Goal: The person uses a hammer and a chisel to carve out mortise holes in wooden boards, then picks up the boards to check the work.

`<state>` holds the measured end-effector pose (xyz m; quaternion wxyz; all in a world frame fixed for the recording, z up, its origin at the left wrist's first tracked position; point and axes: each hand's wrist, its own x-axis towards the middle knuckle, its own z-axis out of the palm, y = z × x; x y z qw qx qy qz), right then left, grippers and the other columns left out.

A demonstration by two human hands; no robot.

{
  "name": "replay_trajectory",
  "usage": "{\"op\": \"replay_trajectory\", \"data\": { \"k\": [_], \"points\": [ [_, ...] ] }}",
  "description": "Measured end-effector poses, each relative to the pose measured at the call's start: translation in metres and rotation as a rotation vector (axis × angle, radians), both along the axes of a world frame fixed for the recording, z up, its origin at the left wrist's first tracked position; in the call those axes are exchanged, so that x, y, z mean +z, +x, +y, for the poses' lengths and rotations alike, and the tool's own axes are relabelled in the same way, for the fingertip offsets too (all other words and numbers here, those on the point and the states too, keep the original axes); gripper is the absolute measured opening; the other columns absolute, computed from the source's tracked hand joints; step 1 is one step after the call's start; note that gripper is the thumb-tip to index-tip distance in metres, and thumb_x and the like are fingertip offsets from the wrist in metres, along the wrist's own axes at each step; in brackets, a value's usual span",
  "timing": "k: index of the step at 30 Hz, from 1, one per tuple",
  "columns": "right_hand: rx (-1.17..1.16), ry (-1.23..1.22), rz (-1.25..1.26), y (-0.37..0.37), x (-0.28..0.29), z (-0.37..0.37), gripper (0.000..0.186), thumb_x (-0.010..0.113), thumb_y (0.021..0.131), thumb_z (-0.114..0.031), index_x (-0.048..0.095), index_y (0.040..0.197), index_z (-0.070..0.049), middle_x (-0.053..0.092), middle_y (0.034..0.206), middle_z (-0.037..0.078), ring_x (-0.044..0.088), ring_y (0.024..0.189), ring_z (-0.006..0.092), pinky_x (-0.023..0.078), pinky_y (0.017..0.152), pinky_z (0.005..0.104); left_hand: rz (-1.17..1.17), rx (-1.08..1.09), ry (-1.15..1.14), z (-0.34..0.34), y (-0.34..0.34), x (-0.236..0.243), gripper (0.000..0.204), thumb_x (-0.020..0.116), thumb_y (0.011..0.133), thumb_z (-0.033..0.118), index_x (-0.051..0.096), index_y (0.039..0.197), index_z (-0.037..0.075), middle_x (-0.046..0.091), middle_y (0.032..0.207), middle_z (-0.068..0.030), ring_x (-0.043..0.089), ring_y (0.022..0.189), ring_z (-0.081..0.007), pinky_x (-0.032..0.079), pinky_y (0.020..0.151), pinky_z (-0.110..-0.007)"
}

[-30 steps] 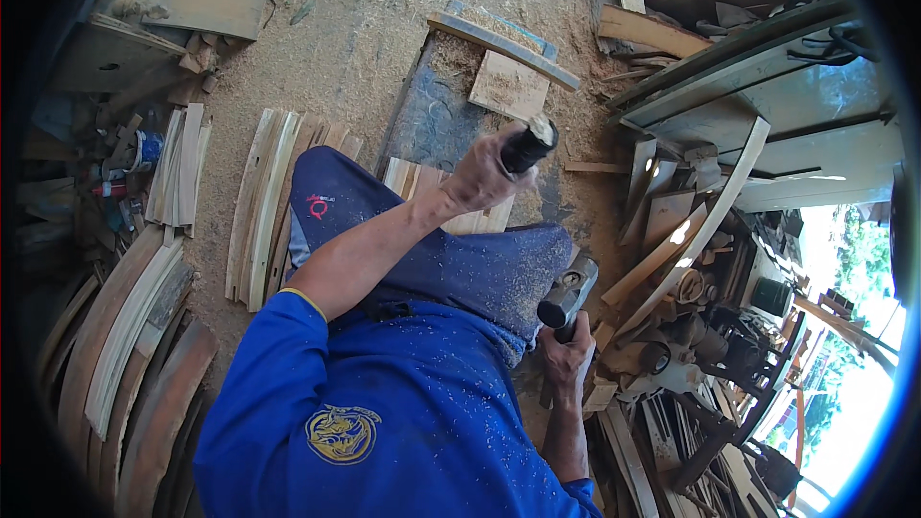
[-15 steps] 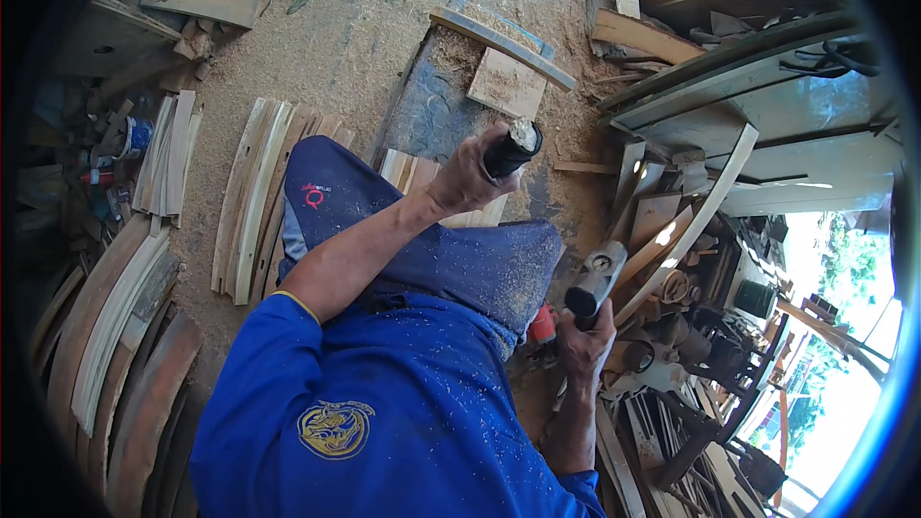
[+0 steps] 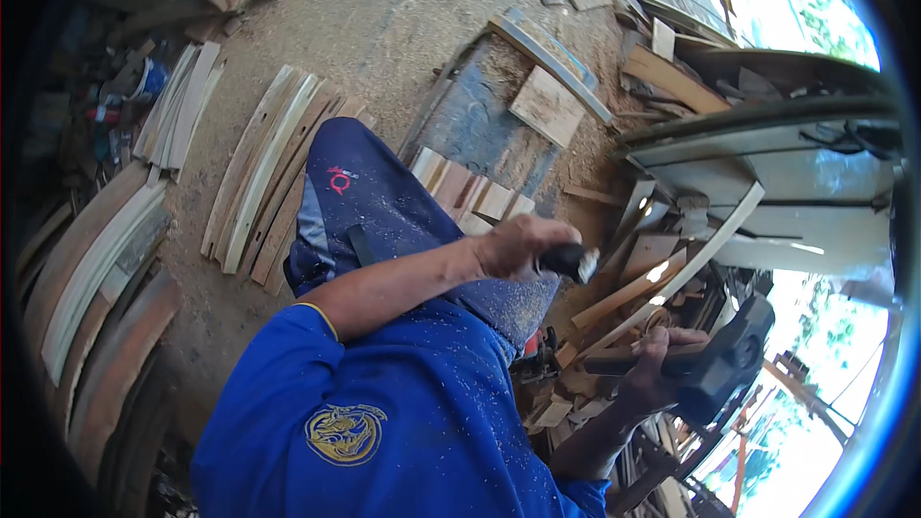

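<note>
My left hand (image 3: 518, 246) is closed round a stubby black handle (image 3: 564, 260) with a pale, battered end pointing right. The rest of that tool is hidden, so its kind cannot be told. To the right, my right hand (image 3: 645, 382) grips a heavy hammer (image 3: 731, 362) by its dark handle, the big dark head raised beside the fingers. Below my left hand is my lap in dark trousers. Just beyond it, a row of light and reddish wood pieces (image 3: 467, 188) lies on a low dark bench (image 3: 480, 125).
A square board (image 3: 547, 105) and a curved wooden strip (image 3: 552, 67) lie at the bench's far end. Stacked slats (image 3: 259, 168) and curved planks (image 3: 96, 278) lie to the left. Scrap wood and a long leaning strip (image 3: 705, 240) crowd the right. Sawdust covers the floor.
My left hand has moved right and nearer with the black handle, whose end now tips rightward. My right hand has swung the hammer out to the right and turned it. The view has shifted slightly.
</note>
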<state>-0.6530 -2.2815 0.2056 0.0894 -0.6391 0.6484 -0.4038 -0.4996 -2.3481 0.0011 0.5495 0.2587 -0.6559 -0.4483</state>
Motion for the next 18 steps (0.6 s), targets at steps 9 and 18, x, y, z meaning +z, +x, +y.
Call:
{"op": "replay_trajectory", "data": {
  "k": [9, 18],
  "points": [
    [-0.139, 0.140, -0.059, -0.021, -0.020, 0.012, 0.012, 0.057, 0.087, 0.006, 0.050, 0.092, -0.002, 0.052, 0.069, 0.004, 0.052, 0.053, 0.0100, 0.048, 0.052, 0.0233, 0.002, 0.105, -0.051, 0.005, 0.007, 0.002, 0.043, 0.078, 0.069, 0.006, 0.059, 0.108, 0.004, 0.064, 0.086, -0.0124, 0.068, 0.080, -0.0338, 0.054, 0.069, -0.040],
    [-0.059, 0.246, 0.001, 0.002, -0.020, 0.011, 0.018, 0.061, 0.085, -0.001, 0.049, 0.099, -0.002, 0.057, 0.074, 0.009, 0.057, 0.056, 0.0177, 0.050, 0.055, 0.0304, 0.094, 0.114, 0.020, -0.003, 0.017, 0.003, 0.038, 0.077, 0.071, 0.007, 0.059, 0.104, 0.006, 0.065, 0.088, -0.0130, 0.068, 0.082, -0.0343, 0.054, 0.070, -0.041]
  ]
}}
